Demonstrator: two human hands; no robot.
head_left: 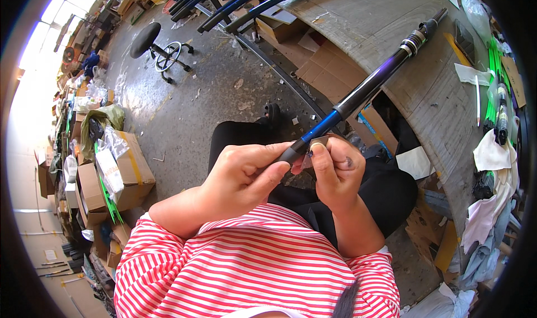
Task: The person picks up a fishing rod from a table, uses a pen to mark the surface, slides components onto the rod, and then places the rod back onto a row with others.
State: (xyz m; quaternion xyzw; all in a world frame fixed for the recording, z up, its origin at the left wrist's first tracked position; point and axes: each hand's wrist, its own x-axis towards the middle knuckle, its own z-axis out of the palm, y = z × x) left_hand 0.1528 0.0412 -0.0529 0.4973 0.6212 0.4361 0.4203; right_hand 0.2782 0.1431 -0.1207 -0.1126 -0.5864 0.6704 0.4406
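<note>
A dark telescopic fishing rod (373, 82), glossy blue and black with metal rings near its far end, slants from my lap up to the right. Its far part lies over the workbench. My left hand (243, 171) is closed round the black butt end, thumb along the top. Beside it, my right hand (339, 170) is closed in a pinch, with a small flat grey-brown piece (319, 141) between thumb and fingers, against or very near the rod's blue section. What exactly the piece is, I cannot make out. The curled fingers hide part of it.
The wooden workbench (417, 103) runs along the right, with cloths (495, 156) and bright green rods (492, 77) at its outer side. Cardboard boxes (333, 66) sit under it. More dark rods (246, 5) lie at the top. A wheeled stool (146, 41) and a carton (134, 161) stand left.
</note>
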